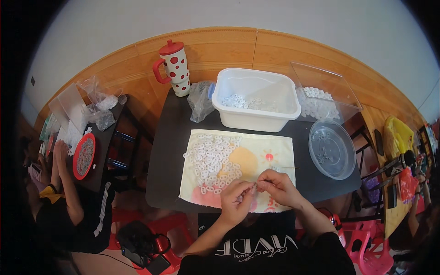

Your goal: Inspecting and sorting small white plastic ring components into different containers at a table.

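Note:
My left hand (236, 201) and my right hand (280, 188) meet over the near edge of a cream towel (286, 146). Both have their fingertips pinched together around something too small to make out. Left of them, many small white oval pieces (211, 160) with two holes each lie spread on the towel. A thin stick-like thing (289, 167) rests at its right edge, just beyond my right hand. Further right, a round clear tub (350, 158) holds small grey bits. Behind the towel, a white basin (256, 123) contains more of the small white pieces.
At the back left of the dark table (160, 183) stand a red-dotted tumbler (176, 68) and a crumpled plastic bag (200, 103). A clear box (321, 103) with white pieces sits back right. A co-worker's hands (60, 150) are by a red dish (93, 158) at another table. Pink stools (366, 243) stand below.

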`<state>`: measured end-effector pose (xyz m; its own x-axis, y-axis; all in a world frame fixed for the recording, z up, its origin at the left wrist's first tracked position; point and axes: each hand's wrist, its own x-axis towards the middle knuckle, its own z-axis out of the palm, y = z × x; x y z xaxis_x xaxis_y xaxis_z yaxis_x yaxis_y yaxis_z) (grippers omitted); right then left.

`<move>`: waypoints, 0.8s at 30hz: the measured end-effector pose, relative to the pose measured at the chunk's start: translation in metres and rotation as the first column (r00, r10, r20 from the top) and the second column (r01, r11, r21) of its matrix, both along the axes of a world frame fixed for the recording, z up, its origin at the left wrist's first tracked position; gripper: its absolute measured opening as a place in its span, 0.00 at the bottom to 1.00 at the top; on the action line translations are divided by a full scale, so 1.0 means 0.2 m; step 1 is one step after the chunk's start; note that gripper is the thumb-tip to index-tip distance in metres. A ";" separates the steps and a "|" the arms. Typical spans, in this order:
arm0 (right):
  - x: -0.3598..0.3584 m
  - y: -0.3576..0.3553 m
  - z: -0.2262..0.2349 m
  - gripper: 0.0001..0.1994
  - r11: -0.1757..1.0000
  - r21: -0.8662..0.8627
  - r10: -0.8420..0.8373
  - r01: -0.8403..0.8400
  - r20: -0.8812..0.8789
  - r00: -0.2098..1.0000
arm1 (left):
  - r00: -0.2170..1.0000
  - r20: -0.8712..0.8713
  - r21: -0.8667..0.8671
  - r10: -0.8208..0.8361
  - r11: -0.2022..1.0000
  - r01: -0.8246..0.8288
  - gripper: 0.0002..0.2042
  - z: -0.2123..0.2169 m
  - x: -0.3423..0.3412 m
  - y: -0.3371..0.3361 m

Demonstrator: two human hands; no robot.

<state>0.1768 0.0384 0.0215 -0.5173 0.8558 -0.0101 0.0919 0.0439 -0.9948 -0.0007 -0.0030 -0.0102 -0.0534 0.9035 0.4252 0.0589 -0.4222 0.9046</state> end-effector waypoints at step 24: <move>-0.05 -0.03 -0.02 0.06 0.842 0.524 -0.141 0.127 -0.012 0.990 | 0.989 0.128 -0.020 -0.067 0.997 0.070 0.05 -0.01 -0.02 0.01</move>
<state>0.1675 0.0320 0.0168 -0.4029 0.7990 0.4464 0.1602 0.5418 -0.8251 -0.0039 -0.0019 -0.0115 -0.0438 0.9168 0.3969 -0.0859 -0.3993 0.9128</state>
